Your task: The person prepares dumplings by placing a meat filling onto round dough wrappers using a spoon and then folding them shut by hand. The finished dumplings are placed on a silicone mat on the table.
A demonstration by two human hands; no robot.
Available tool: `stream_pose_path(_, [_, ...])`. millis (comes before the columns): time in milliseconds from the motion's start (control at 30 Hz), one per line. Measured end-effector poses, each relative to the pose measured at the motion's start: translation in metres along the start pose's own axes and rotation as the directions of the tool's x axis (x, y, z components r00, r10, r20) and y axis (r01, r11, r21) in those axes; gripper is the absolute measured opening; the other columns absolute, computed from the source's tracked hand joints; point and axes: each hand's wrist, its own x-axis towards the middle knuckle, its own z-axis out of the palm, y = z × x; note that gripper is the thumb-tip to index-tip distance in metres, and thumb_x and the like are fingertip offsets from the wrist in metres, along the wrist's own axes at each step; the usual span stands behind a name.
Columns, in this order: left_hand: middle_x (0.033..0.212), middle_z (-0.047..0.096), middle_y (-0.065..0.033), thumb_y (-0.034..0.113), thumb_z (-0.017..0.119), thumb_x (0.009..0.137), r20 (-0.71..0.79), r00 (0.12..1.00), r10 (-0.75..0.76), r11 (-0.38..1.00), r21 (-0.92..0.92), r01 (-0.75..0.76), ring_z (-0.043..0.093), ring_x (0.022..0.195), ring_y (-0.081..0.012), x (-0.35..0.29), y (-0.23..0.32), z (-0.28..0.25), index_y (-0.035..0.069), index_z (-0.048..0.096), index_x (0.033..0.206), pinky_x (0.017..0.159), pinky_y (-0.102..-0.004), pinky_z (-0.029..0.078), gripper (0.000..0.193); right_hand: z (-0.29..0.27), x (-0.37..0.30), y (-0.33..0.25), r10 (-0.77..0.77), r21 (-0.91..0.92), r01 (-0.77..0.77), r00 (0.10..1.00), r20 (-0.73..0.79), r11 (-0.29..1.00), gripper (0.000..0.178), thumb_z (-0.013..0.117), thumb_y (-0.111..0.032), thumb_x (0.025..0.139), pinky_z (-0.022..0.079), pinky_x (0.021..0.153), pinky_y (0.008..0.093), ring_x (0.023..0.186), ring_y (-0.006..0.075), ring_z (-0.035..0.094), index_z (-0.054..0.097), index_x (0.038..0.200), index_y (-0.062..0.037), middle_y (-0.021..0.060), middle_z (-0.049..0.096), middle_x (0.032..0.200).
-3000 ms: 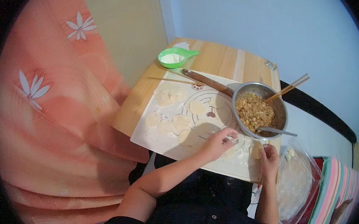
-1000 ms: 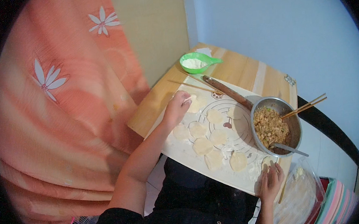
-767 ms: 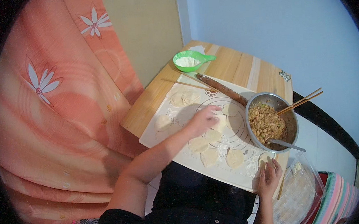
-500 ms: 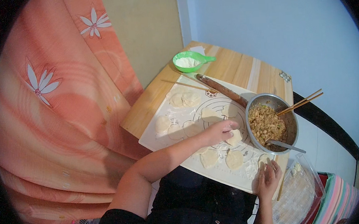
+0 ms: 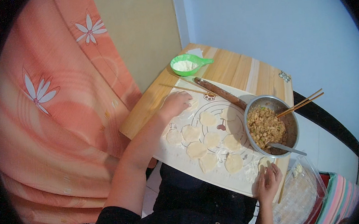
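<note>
Several round, pale dough wrappers (image 5: 211, 140) lie spread over a floured white pastry mat (image 5: 225, 182). My left hand (image 5: 176, 104) is at the mat's far left, its fingers bent down over a dough wrapper (image 5: 192, 104) there; the hand hides part of it. By the mat's near right corner, my right hand (image 5: 269, 182) has its curled fingers at the near edge of another dough wrapper (image 5: 265, 163). Just beyond that hand stands a metal bowl (image 5: 295, 135) of minced filling (image 5: 266, 126), with a spoon (image 5: 286, 147) and a pair of chopsticks (image 5: 304, 103) in it.
A wooden rolling pin (image 5: 219, 93) lies across the mat's back, touching the bowl. Beside it is a thin stick (image 5: 182, 88). A green scoop of flour (image 5: 203, 62) sits at the wooden table's (image 5: 234, 69) far corner. An orange curtain (image 5: 65, 131) hangs left; a clear plastic container (image 5: 299, 195) stands right.
My left hand has moved from the wrapper in the middle to the far left of the mat, leaving that wrapper lying flat. My right hand stays about where it was.
</note>
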Motion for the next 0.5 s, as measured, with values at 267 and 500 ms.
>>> stream_pose_path(267, [0.091, 0.062, -0.0151, 0.019, 0.055, 0.084, 0.013, 0.999, 0.049, 0.958, 0.282, -0.051, 0.061, 0.087, -0.0306, 0.010, 0.003, 0.017, 0.003, 0.061, 0.091, 0.075, -0.0399, 0.048, 0.018, 0.000, -0.003, 0.005, 0.005, 0.004, -0.005, 1.000, 0.009, 1.000, 0.028, 0.062, -0.002, 0.073, 0.035, 0.100, 0.0445, 0.116, 0.0382, 0.044, 0.061, 0.101, 0.0001, 0.0220, 0.049, 0.122])
stream_pose_path(500, [0.095, 0.063, -0.0081, 0.023, 0.050, 0.091, 0.156, 0.676, -0.721, -0.093, -0.987, 0.129, 0.063, 0.087, -0.0200, 0.034, -0.025, 0.018, 0.001, 0.058, 0.101, 0.077, -0.0356, 0.051, 0.025, 0.000, -0.001, 0.003, -0.009, -0.005, 0.009, 1.000, 0.012, 1.000, 0.026, 0.061, -0.002, 0.075, 0.035, 0.099, 0.0446, 0.115, 0.0382, 0.044, 0.061, 0.101, 0.0006, 0.0221, 0.051, 0.121])
